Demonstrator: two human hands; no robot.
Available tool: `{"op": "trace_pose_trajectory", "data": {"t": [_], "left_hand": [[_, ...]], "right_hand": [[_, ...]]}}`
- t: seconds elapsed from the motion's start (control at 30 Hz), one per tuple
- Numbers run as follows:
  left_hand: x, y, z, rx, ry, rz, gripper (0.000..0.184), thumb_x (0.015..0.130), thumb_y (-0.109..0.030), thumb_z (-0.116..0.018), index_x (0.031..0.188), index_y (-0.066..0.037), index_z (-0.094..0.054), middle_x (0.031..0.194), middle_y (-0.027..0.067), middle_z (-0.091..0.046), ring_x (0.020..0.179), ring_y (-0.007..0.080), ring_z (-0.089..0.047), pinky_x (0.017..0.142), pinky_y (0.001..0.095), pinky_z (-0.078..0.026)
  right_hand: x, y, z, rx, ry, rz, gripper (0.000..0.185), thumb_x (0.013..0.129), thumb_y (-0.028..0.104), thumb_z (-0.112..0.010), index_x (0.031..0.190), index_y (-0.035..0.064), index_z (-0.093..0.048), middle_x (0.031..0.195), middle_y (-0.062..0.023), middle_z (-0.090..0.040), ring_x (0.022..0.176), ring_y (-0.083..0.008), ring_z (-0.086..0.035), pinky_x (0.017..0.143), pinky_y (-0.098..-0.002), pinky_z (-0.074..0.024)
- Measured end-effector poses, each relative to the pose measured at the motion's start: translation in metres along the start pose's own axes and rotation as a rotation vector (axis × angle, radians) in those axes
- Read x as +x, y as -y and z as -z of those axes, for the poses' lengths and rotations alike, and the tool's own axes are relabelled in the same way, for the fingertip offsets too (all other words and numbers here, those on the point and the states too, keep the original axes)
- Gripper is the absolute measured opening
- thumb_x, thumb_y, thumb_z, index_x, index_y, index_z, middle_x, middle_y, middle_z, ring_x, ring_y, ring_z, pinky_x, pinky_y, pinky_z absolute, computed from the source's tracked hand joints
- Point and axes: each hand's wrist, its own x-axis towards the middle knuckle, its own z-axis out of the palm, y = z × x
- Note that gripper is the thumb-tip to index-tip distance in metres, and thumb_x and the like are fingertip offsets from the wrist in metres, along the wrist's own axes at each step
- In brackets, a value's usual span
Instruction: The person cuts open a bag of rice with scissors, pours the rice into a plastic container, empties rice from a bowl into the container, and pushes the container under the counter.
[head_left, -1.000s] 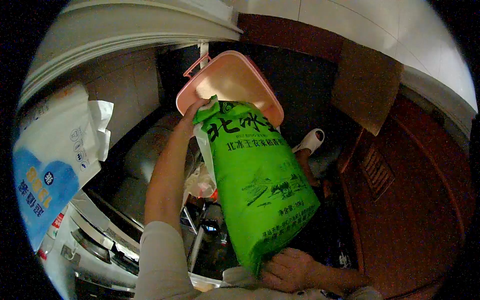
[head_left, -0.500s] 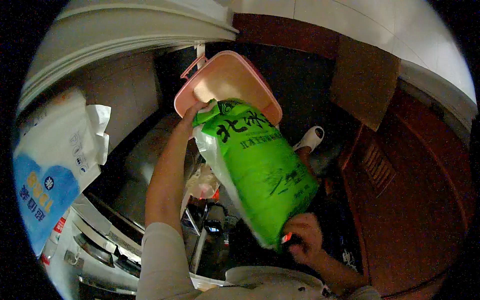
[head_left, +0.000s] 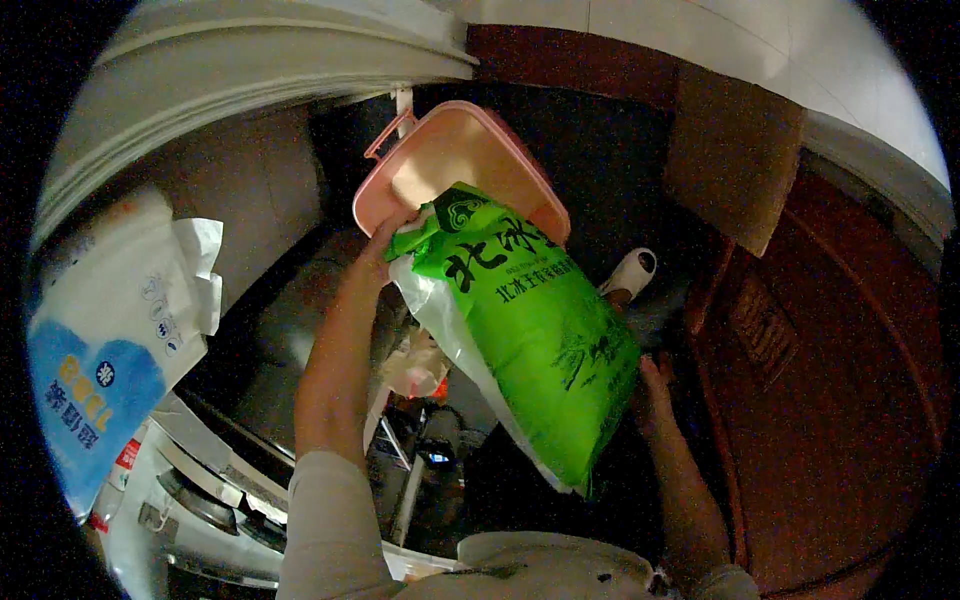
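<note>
A plump green rice bag (head_left: 560, 340), printed with black characters and a drawing, hangs tilted in front of me. Its upper end lies over the rim of a pink plastic bin (head_left: 480, 150). My left hand (head_left: 393, 238) is closed on the bag's upper left corner, beside the bin's near edge. At the bag's lower right side is my right hand (head_left: 655, 385), its visible fingers stretched upward; whether they touch the bag is unclear. A pale patch shows inside the bin, and I cannot tell if it is contents or light.
A white and blue package (head_left: 110, 340) stands at the left, above a gas stove (head_left: 200, 500). Brown wooden cabinetry (head_left: 820, 400) lines the right, with a cardboard sheet (head_left: 735, 150) behind it. A foot in a white slipper (head_left: 632, 278) stands beyond the bag.
My right hand has left the bag's bottom corner and moved up along its right side. The bag has shifted slightly right, while my left hand keeps its grip.
</note>
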Motion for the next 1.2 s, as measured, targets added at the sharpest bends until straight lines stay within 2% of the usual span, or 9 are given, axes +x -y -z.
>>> {"op": "trace_pose_trajectory", "data": {"t": [0.03, 0.23, 0.33, 0.53, 0.57, 0.63, 0.97, 1.1, 1.2], "left_hand": [[-0.004, -0.002, -0.001, 0.004, -0.004, 0.003, 0.037, 0.083, -0.038, -0.062, 0.102, -0.006, -0.062, 0.094, 0.0088, -0.066, 0.08, 0.0207, -0.064, 0.074, 0.0342, -0.053], [-0.01, -0.004, 0.006, 0.008, 0.043, -0.091, 0.034, 0.083, -0.038, -0.061, 0.1, -0.008, -0.063, 0.092, 0.0079, -0.066, 0.078, 0.0191, -0.064, 0.072, 0.033, -0.054], [-0.009, -0.001, 0.011, 0.008, 0.031, -0.076, 0.036, 0.084, -0.039, -0.061, 0.101, -0.008, -0.062, 0.092, 0.0077, -0.066, 0.079, 0.0188, -0.064, 0.072, 0.033, -0.054], [-0.002, -0.003, 0.023, 0.028, -0.007, -0.044, 0.039, 0.085, -0.04, -0.059, 0.105, -0.006, -0.061, 0.097, 0.0082, -0.066, 0.081, 0.0196, -0.064, 0.076, 0.033, -0.053], [-0.007, 0.002, 0.025, 0.113, -0.019, -0.243, 0.038, 0.085, -0.039, -0.058, 0.105, -0.006, -0.061, 0.098, 0.0078, -0.066, 0.082, 0.0192, -0.064, 0.077, 0.0327, -0.052], [0.01, 0.004, 0.044, 0.09, 0.106, -0.177, 0.039, 0.087, -0.038, -0.056, 0.108, -0.005, -0.061, 0.1, 0.0079, -0.065, 0.087, 0.0186, -0.063, 0.082, 0.0317, -0.05], [0.001, 0.0, 0.04, 0.187, 0.054, -0.073, 0.039, 0.087, -0.038, -0.052, 0.11, -0.007, -0.06, 0.097, 0.0063, -0.064, 0.084, 0.0198, -0.062, 0.075, 0.0332, -0.051], [0.005, -0.002, 0.041, 0.165, 0.107, -0.009, 0.039, 0.088, -0.038, -0.052, 0.11, -0.007, -0.06, 0.098, 0.0064, -0.064, 0.082, 0.0195, -0.062, 0.075, 0.0332, -0.051], [0.008, 0.002, 0.043, 0.109, 0.011, 0.021, 0.042, 0.088, -0.04, -0.053, 0.112, -0.006, -0.059, 0.101, 0.0068, -0.064, 0.085, 0.0194, -0.062, 0.077, 0.0333, -0.051]], "right_hand": [[0.0, -0.007, 0.005, -0.079, -0.164, 0.028, 0.059, 0.086, 0.032, -0.062, 0.134, 0.0058, -0.041, 0.135, -0.0119, -0.044, 0.124, -0.0268, -0.041, 0.102, -0.0413, -0.0338], [-0.014, -0.006, 0.014, -0.612, -0.166, 0.333, 0.05, 0.088, 0.028, -0.06, 0.13, 0.0026, -0.047, 0.119, -0.0113, -0.058, 0.107, -0.0238, -0.054, 0.094, -0.0347, -0.0423], [-0.034, 0.003, -0.006, -0.193, -0.124, 0.22, 0.044, 0.088, 0.023, -0.06, 0.126, 0.0021, -0.05, 0.118, -0.0122, -0.056, 0.102, -0.0217, -0.056, 0.089, -0.0325, -0.0443], [-0.036, 0.023, -0.004, -0.473, -0.12, 0.266, 0.045, 0.093, 0.03, -0.055, 0.124, -0.0017, -0.051, 0.116, -0.0084, -0.057, 0.104, -0.0173, -0.053, 0.092, -0.0288, -0.0399], [-0.027, 0.019, 0.005, -0.471, -0.133, 0.259, 0.045, 0.093, 0.03, -0.055, 0.124, -0.0017, -0.051, 0.116, -0.0084, -0.057, 0.104, -0.0173, -0.053, 0.092, -0.0288, -0.0399], [-0.004, 0.009, 0.034, -0.91, -0.223, 0.39, 0.044, 0.094, 0.032, -0.053, 0.121, -0.0026, -0.053, 0.114, -0.0077, -0.058, 0.104, -0.0163, -0.053, 0.092, -0.0286, -0.0399], [0.014, 0.006, 0.055, -0.285, -0.233, 0.373, 0.04, 0.094, 0.034, -0.053, 0.114, 0.0005, -0.057, 0.11, -0.0088, -0.06, 0.101, -0.0212, -0.056, 0.088, -0.0344, -0.0452], [0.008, 0.008, 0.064, -0.364, -0.355, 0.389, 0.039, 0.092, 0.033, -0.055, 0.116, 0.0018, -0.055, 0.11, -0.0082, -0.06, 0.101, -0.0214, -0.057, 0.087, -0.0342, -0.0461], [0.005, 0.019, 0.052, -0.129, -0.195, 0.33, 0.039, 0.091, 0.031, -0.056, 0.119, 0.0028, -0.053, 0.11, -0.0069, -0.059, 0.102, -0.0207, -0.057, 0.085, -0.0336, -0.0463]]}}
